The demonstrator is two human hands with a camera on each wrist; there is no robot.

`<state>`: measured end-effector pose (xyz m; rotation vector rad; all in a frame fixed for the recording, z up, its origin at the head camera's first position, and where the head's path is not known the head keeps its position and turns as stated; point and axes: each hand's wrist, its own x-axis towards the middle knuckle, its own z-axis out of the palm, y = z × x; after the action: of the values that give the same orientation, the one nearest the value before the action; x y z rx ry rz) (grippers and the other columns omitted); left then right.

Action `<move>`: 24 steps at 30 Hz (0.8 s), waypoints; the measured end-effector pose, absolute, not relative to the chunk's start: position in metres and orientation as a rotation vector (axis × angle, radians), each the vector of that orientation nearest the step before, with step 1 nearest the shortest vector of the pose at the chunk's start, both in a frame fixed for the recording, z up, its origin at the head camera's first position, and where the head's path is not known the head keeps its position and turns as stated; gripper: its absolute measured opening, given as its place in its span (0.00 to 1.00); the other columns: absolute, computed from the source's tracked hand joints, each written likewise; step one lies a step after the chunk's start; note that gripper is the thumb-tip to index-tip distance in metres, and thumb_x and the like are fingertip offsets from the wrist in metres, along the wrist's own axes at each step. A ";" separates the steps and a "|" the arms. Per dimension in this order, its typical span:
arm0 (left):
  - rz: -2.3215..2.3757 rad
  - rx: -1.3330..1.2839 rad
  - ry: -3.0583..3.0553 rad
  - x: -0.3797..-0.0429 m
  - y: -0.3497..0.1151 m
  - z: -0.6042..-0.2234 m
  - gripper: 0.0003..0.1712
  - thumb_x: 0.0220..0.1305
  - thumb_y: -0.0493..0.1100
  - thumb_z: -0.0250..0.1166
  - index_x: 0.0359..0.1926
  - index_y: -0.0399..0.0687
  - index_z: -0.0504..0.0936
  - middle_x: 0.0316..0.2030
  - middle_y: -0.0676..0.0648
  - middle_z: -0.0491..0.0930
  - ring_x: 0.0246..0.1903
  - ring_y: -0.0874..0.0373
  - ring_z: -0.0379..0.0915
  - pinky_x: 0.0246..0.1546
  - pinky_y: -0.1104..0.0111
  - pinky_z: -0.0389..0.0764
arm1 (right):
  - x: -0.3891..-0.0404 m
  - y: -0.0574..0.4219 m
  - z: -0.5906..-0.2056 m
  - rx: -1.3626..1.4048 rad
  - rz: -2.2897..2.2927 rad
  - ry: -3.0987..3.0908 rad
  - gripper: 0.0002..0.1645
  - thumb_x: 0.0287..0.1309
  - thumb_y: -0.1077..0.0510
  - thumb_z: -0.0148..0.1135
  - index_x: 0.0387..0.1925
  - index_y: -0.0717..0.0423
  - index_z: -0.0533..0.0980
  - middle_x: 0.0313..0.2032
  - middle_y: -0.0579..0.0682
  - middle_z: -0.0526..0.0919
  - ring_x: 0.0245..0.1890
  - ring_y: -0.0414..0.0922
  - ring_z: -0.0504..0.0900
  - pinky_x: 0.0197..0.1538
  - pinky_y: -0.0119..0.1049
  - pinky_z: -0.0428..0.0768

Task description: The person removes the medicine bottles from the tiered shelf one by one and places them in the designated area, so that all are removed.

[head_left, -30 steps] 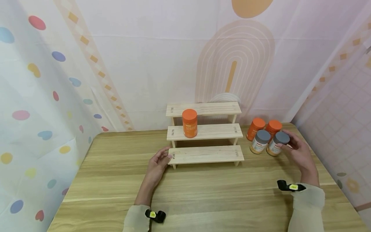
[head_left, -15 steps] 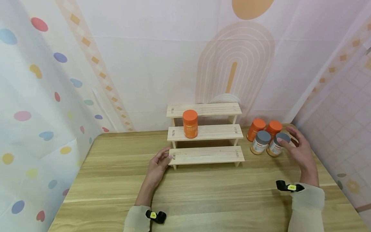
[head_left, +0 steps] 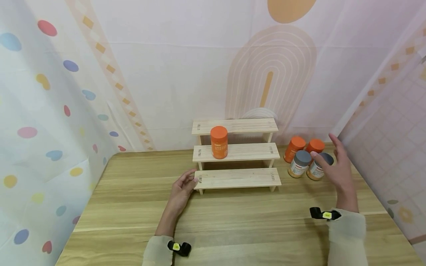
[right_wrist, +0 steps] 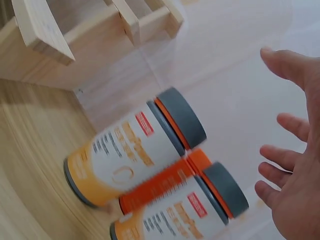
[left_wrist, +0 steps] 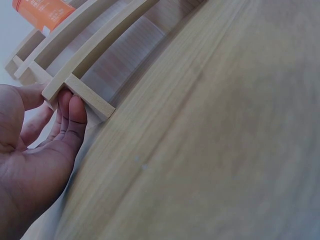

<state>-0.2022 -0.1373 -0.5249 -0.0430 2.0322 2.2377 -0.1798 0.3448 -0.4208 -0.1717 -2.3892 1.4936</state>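
Observation:
A three-step wooden display shelf [head_left: 237, 179] stands on the table. My left hand [head_left: 181, 190] pinches the left end of its lowest step; in the left wrist view the fingertips [left_wrist: 77, 110] curl in under the board [left_wrist: 80, 65]. On the middle step an orange jar [head_left: 219, 144] stands upright. To the right of the shelf my right hand [head_left: 339, 175] hovers over a grey-lidded jar [head_left: 315, 171], fingers spread and holding nothing. The right wrist view shows a gap between this hand [right_wrist: 295, 185] and the grey lids [right_wrist: 182, 120].
Beside that jar stands another grey-lidded jar [head_left: 298, 167]. Two orange jars [head_left: 292, 150] are close behind them, one partly hidden. A patterned cloth backdrop [head_left: 173, 81] rises behind the wooden table [head_left: 239, 225] and along both sides.
My right hand has drawn away from the right-hand grey-lidded jar, its fingers spreading as it moved up and to the left. The left hand has stayed on the shelf.

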 end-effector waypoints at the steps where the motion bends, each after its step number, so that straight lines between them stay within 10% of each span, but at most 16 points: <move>1: 2.236 -0.043 2.034 -0.202 -0.137 -0.525 0.26 0.74 0.36 0.62 0.70 0.44 0.73 0.48 0.48 0.75 0.43 0.63 0.74 0.41 0.76 0.78 | -0.180 0.343 -0.420 -0.163 1.492 -2.392 0.53 0.67 0.47 0.66 0.82 0.33 0.44 0.83 0.52 0.41 0.81 0.64 0.40 0.77 0.70 0.44; 24: 2.258 -0.012 2.017 -0.202 -0.138 -0.527 0.24 0.74 0.35 0.61 0.68 0.47 0.75 0.47 0.48 0.75 0.43 0.62 0.74 0.42 0.76 0.79 | -0.195 0.282 -0.422 0.178 1.466 -2.437 0.64 0.62 0.52 0.72 0.82 0.33 0.37 0.83 0.47 0.41 0.80 0.66 0.44 0.73 0.77 0.47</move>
<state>-0.2023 -0.1383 -0.5272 -0.0119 2.0169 2.2576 -0.1952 0.2819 -0.4218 0.1781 -2.4373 1.4664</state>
